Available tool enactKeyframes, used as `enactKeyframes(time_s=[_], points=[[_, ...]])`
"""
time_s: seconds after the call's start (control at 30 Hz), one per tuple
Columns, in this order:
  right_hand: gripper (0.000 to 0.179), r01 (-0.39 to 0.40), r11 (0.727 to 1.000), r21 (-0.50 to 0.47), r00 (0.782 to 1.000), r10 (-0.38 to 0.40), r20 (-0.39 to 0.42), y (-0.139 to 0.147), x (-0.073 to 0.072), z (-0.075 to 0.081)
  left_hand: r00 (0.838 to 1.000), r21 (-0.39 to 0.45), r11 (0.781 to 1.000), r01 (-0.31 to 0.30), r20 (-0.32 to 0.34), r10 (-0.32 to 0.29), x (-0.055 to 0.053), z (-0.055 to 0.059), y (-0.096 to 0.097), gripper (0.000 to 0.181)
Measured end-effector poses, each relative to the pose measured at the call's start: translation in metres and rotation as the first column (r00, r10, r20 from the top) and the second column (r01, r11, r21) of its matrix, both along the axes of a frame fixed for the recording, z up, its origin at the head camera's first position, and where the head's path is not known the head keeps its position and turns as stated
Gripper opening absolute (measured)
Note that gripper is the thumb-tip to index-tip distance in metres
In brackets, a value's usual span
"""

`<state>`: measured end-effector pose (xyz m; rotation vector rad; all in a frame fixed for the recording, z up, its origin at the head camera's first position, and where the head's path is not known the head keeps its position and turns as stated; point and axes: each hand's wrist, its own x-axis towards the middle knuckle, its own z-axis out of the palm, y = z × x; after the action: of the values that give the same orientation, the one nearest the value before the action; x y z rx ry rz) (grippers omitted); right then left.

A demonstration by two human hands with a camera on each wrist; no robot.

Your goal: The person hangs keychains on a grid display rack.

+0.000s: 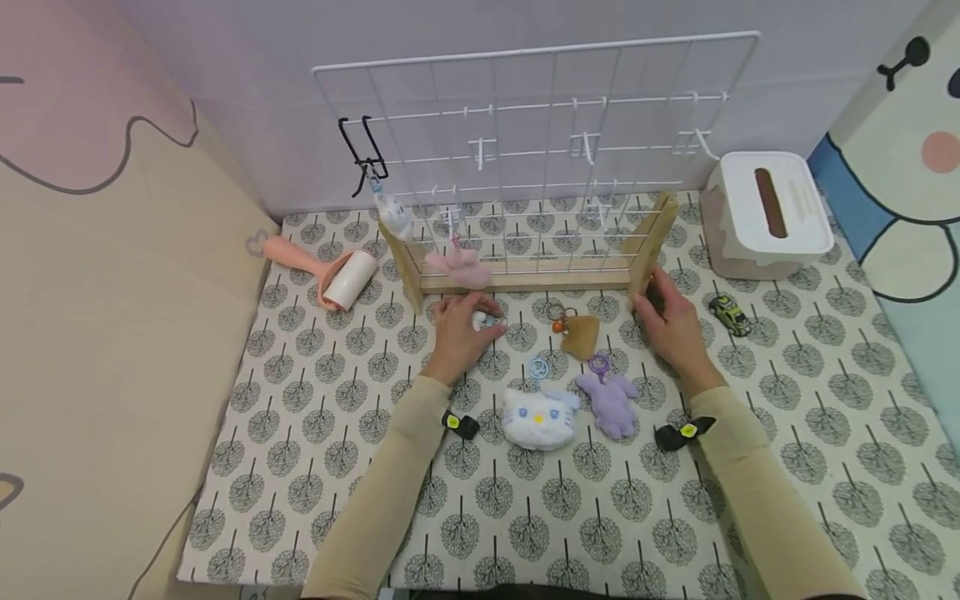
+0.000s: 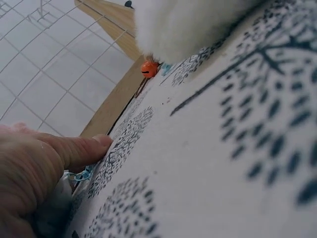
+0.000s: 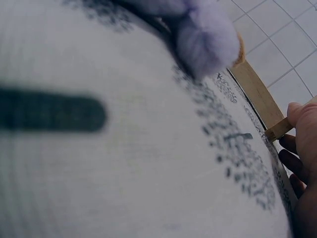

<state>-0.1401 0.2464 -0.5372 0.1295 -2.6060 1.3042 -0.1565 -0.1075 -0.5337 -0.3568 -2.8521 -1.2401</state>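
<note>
White charm (image 1: 487,320) on cloth (image 1: 562,525), just before rack (image 1: 558,281), left of tan charm (image 1: 581,337). Left hand (image 1: 457,329) curls fingers round it (whether tips pinch, cannot tell). Right hand (image 1: 675,323) holds rack's right wooden foot (image 1: 650,250), thumb one side, fingers other. Toy car (image 1: 729,315) beside right hand; white plush (image 1: 539,421), purple plush (image 1: 613,406) side by side, nearer person.
</note>
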Motion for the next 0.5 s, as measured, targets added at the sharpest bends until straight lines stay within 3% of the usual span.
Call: enactKeyframes(time_s=[0.23, 0.37, 0.5], points=[[0.06, 0.003, 1.0, 0.001, 1.0, -0.003, -0.008, 0.0006, -0.0008, -0.0027, 0.997, 0.013, 0.999, 0.044, -0.059, -0.043, 0.0018, -0.0032, -0.0048, 0.031], [0.06, 0.005, 1.0, 0.002, 1.0, -0.005, -0.001, 0.0002, -0.0011, -0.002, 0.991, -0.085, 0.995, 0.055, -0.117, -0.065, 0.0021, -0.001, -0.0034, 0.026], [0.06, 0.004, 1.0, 0.002, 1.0, -0.004, 0.006, -0.0003, -0.0003, -0.0008, 0.967, -0.199, 0.977, 0.078, -0.224, -0.122, 0.0029, -0.0001, -0.0018, 0.023]])
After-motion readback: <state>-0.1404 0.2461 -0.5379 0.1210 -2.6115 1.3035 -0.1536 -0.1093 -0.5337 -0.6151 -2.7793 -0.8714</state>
